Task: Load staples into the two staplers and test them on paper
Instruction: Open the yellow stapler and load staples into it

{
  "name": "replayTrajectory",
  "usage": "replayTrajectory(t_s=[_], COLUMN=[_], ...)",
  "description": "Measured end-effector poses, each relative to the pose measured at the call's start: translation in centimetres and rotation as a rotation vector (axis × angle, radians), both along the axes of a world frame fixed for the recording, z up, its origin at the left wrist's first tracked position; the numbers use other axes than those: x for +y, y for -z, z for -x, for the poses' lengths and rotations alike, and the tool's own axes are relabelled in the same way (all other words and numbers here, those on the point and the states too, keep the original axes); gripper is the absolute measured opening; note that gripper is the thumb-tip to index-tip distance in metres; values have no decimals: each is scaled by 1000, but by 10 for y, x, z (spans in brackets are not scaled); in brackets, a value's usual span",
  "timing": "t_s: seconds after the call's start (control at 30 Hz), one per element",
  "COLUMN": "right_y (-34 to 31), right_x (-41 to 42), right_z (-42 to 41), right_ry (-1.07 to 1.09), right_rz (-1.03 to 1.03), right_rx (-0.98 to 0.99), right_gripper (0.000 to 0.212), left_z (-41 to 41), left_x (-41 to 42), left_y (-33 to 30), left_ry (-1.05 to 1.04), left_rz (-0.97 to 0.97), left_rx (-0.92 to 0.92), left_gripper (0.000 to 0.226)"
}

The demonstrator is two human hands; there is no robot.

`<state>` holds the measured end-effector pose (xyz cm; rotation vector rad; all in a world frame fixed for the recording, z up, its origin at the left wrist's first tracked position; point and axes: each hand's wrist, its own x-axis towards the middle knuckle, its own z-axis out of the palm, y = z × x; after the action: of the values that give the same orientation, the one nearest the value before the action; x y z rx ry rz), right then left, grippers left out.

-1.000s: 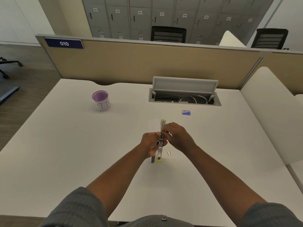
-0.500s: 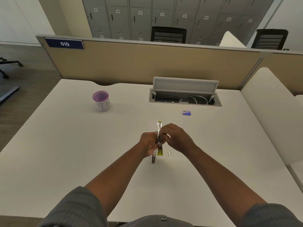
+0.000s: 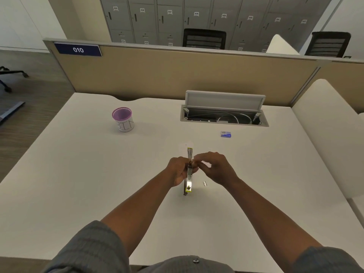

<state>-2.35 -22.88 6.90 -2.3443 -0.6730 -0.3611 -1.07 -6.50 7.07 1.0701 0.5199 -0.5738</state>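
A wall of grey lockers with small numbered tags, of which 027 and 028 can be made out, fills the back of the room, with two black mesh office chairs in front of it and wood-look flooring at the left. A tan desk partition crosses the view and carries a dark blue plate reading "010". Below it lies the white desk, whose cable tray stands with its lid raised and white cables inside. A purple-rimmed mesh cup wears a paper band hand-lettered "BIN". The left hand grips the middle of an opened yellow-and-metal stapler, held above the desk centre with its length pointing away from the person. The right hand meets it at the top, its thumb and forefinger pinched at the stapler's channel; whether they hold staples cannot be told. A small blue staple box, print unreadable, lies toward the tray, and a short strip of staples lies beside the right wrist.
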Motion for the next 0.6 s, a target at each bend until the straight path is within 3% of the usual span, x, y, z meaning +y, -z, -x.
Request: replayTrajectory(t_s=[0.1, 0.3, 0.47, 0.6], right_y=[14, 63, 81, 87], right_x=[-6, -17, -13, -12], right_z=[0, -5, -2, -4], right_ry=[141, 353, 468, 438], right_rz=[-83, 145, 157, 235], right_rx=[172, 619, 807, 829], right_gripper=[12, 11, 14, 21], left_z=[-4, -8, -14, -19], left_x=[1, 6, 6, 4], left_y=[6, 13, 14, 16], left_ry=[-10, 43, 77, 93], left_rz=[-25, -92, -82, -76], left_rx=[33, 62, 89, 93], left_gripper=[17, 16, 13, 12])
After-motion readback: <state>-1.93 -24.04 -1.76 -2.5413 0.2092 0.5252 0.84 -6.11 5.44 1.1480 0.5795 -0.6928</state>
